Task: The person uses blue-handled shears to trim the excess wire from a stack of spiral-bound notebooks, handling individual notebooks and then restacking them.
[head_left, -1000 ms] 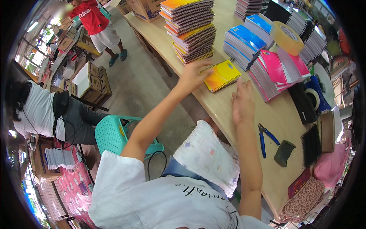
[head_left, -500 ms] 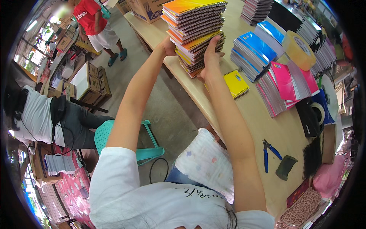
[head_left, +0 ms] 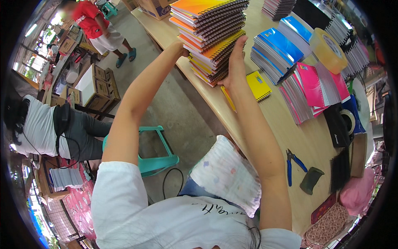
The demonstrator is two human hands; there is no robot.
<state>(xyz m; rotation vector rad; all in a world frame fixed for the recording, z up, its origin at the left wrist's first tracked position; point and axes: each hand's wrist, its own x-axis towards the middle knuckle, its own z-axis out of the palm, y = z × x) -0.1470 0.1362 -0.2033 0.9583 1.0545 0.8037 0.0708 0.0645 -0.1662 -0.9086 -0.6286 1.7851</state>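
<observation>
A tall stack of spiral notebooks (head_left: 207, 39) with orange and yellow covers stands at the near edge of the table, its dark wire bindings facing mostly right. My left hand (head_left: 181, 48) grips its left side, fingers largely hidden by the notebooks. Against the bindings on the right, my right hand (head_left: 235, 62) presses with its thumb pointing up, so the stack is clasped between both hands. Just right of my right wrist, a yellow spiral notebook (head_left: 258, 86) lies on the table, partly covered by my forearm.
The table (head_left: 286, 145) also carries blue notebooks (head_left: 275, 47), pink notebooks (head_left: 309, 89), a tape roll (head_left: 328, 50), blue-handled pliers (head_left: 293, 166) and a dark green block (head_left: 311, 181). Left are a teal stool (head_left: 159, 164), a person in white (head_left: 41, 124) and a person in red (head_left: 89, 18).
My left forearm has shifted slightly left, and the right thumb sits a little farther from the bindings. The stack stays between my hands; more of the yellow notebook's left part shows.
</observation>
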